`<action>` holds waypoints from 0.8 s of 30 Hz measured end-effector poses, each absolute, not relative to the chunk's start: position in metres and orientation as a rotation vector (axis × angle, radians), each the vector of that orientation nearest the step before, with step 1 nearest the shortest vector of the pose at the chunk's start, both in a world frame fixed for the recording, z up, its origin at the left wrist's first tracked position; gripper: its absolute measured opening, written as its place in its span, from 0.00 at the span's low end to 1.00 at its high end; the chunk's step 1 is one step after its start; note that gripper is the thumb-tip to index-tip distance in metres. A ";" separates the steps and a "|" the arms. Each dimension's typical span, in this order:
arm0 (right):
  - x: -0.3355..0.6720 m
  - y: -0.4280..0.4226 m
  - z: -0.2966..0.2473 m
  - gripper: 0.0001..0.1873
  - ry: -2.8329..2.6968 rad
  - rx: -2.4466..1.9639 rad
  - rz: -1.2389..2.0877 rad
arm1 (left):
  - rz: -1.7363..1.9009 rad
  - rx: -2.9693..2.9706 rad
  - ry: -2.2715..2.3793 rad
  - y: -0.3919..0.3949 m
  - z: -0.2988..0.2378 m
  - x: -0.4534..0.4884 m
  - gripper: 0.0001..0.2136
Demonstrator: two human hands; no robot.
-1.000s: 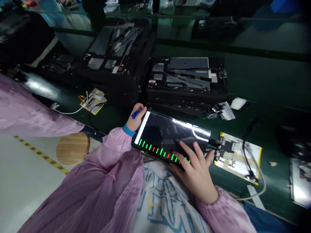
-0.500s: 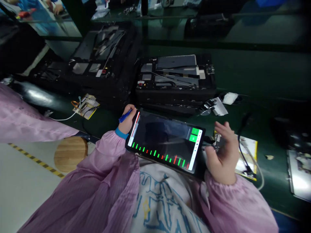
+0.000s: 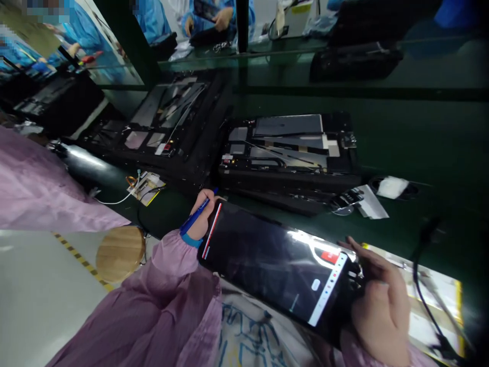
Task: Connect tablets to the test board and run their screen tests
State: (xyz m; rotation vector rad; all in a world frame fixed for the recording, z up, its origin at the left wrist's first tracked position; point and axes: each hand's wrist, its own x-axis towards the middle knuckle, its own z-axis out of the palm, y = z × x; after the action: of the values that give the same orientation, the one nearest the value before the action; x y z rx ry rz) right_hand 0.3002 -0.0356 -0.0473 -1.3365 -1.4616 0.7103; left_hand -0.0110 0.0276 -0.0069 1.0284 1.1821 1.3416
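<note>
A black tablet (image 3: 263, 255) with a lit screen is tilted in front of my body. My left hand (image 3: 202, 214) is closed round its left edge, with a blue pen (image 3: 194, 216) lying across the fingers. At the tablet's right end my right hand (image 3: 385, 300) is closed on the edge, fingers along the far corner and thumb near side. Some small shiny parts show between that hand and the screen; I cannot make them out. The screen is dark, with a red block and a white icon strip at right.
Stacked black device panels (image 3: 286, 153) lie beyond the tablet, and another stack (image 3: 164, 117) is to their left. Boards with cables (image 3: 147, 188) rest on the green bench. A round wooden stool (image 3: 120, 254) stands at left, near a pink sleeve (image 3: 49, 183). Co-workers in blue (image 3: 153, 23) are behind.
My right hand has gone from raised with fingers spread to closed on the tablet's right end. The screen's green and red bars are gone, and a red block shows. The view has shifted.
</note>
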 end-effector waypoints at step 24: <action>0.294 -0.027 -0.050 0.23 -1.371 -1.490 0.716 | 1.323 1.215 1.458 0.037 -0.019 -0.017 0.10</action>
State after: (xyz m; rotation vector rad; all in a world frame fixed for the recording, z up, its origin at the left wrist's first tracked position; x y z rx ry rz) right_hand 0.2937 -0.0274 -0.0503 -1.4898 -1.3707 0.7163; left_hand -0.0165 0.0366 -0.0195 1.2151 1.4576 1.3227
